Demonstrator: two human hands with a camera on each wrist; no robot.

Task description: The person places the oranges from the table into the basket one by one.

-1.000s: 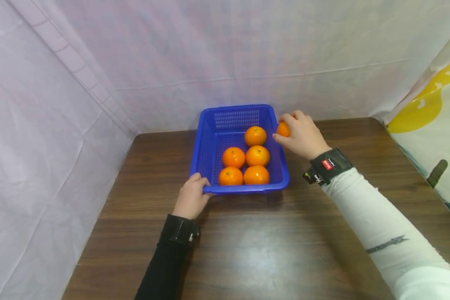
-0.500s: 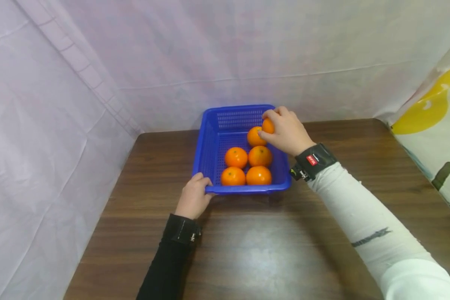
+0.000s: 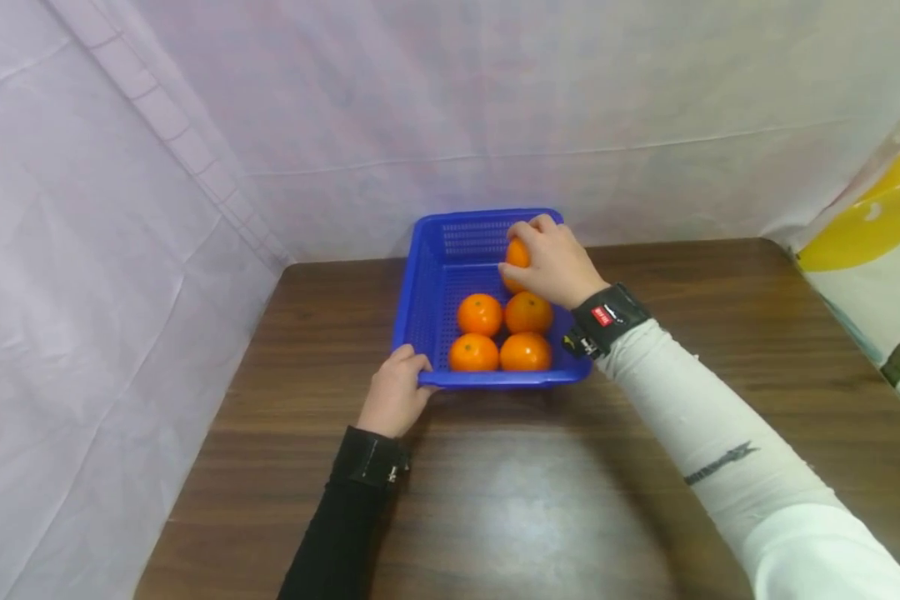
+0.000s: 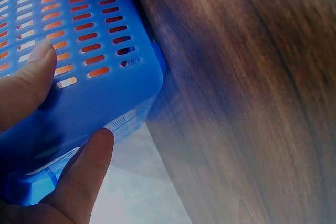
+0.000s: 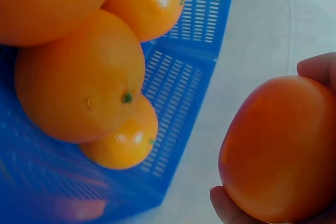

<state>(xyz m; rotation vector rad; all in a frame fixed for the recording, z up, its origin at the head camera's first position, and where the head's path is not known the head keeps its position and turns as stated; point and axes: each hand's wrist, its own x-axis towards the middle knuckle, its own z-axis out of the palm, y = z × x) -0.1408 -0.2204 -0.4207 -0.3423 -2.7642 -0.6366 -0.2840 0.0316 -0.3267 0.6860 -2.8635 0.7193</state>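
A blue plastic basket [image 3: 502, 380] with slotted walls stands at the back of the table. Its near-left corner is gripped by the left hand [image 3: 396, 392]; in the left wrist view, thumb and finger lie on the basket's outer wall [image 4: 100, 98]. Over the basket's right rear part, the right hand [image 3: 558, 262] holds an orange [image 5: 278, 150] between fingers and thumb. Under the held fruit, another orange [image 3: 513, 286] is partly hidden. Nearer the front lie several oranges, among them a left one [image 3: 480, 315] and a front-right one [image 3: 526, 352].
The wooden table [image 3: 495, 500] extends in front of the basket and to both sides. A pale cloth wall [image 3: 450, 100] rises right behind it, and another cloth [image 3: 105, 317] hangs along the left. A yellow-patterned cloth [image 3: 870, 225] borders the right edge.
The right hand has carried its orange leftward from outside the basket's right rim to over the inside. The left hand keeps its grip on the corner; the head view has shifted slightly.
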